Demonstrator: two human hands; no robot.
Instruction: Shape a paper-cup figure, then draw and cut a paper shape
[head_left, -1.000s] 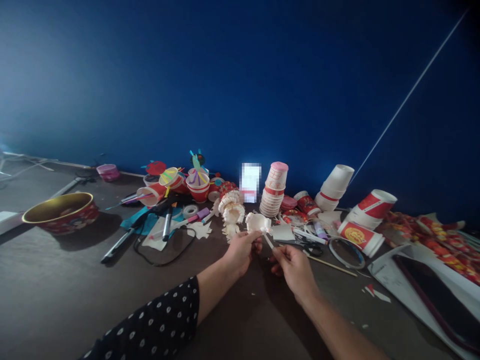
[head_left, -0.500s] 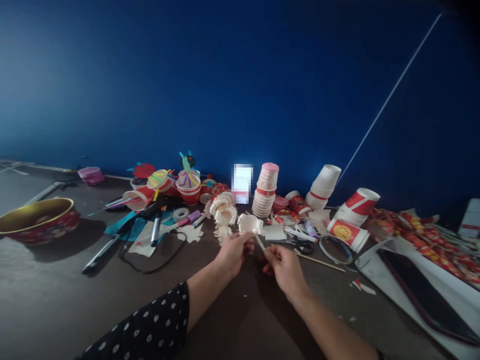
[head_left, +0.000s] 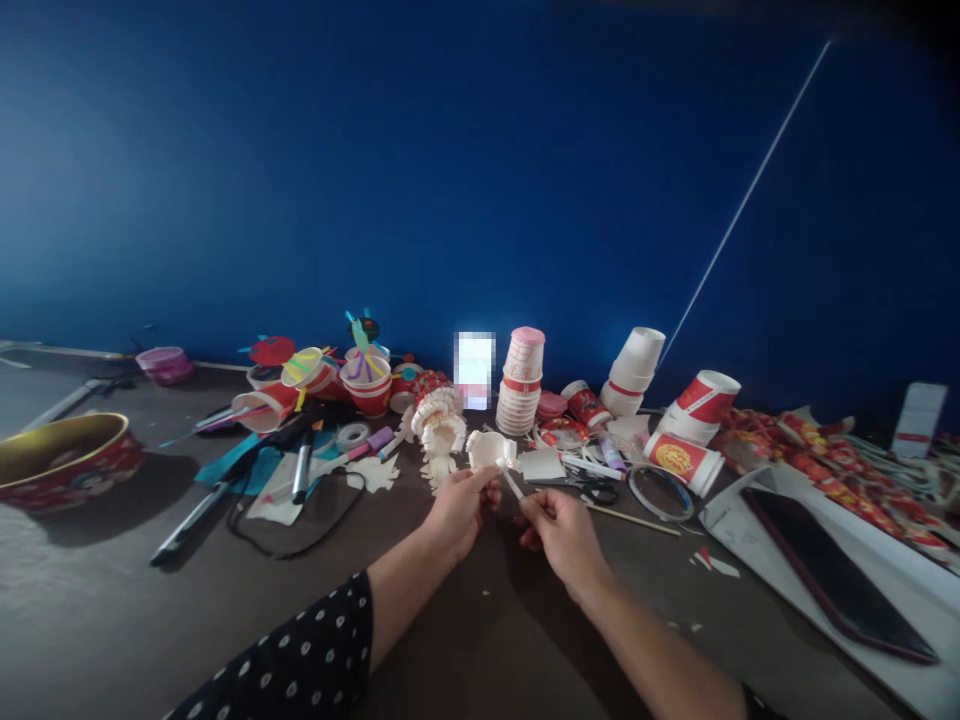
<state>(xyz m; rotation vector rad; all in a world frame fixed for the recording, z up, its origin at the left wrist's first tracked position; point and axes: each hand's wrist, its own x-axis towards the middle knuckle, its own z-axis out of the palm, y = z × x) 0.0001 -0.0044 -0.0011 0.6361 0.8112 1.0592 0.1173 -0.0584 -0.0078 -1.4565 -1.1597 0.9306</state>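
The view had been swung rightward since the earlier frame: the things were carried leftward in it, and a white upright object (head_left: 919, 420) was brought into sight at far right, while the hands were kept in nearly the same pose.

The white curved piece (head_left: 489, 450) was held just above the middle of the table (head_left: 480, 650), its near edge pinched by the left hand (head_left: 461, 510). A thin white strip (head_left: 514, 487) was gripped between thumb and fingers of the right hand (head_left: 560, 533), its far end brought up to the piece's right side. Frilled pieces (head_left: 439, 430) were seen just to the left, a cup stack (head_left: 523, 380) behind, and scissors (head_left: 602, 492) to the right.

The piece, judged thin, could be creased or torn if pinched too hard; the strip could be bent if pushed; the frilled pieces could be knocked by the left hand.

Whether strip and piece were joined could not be told. Several fingertips were hidden, a patch (head_left: 475, 370) was pixelated, and the bowl (head_left: 90, 480) was cut off.
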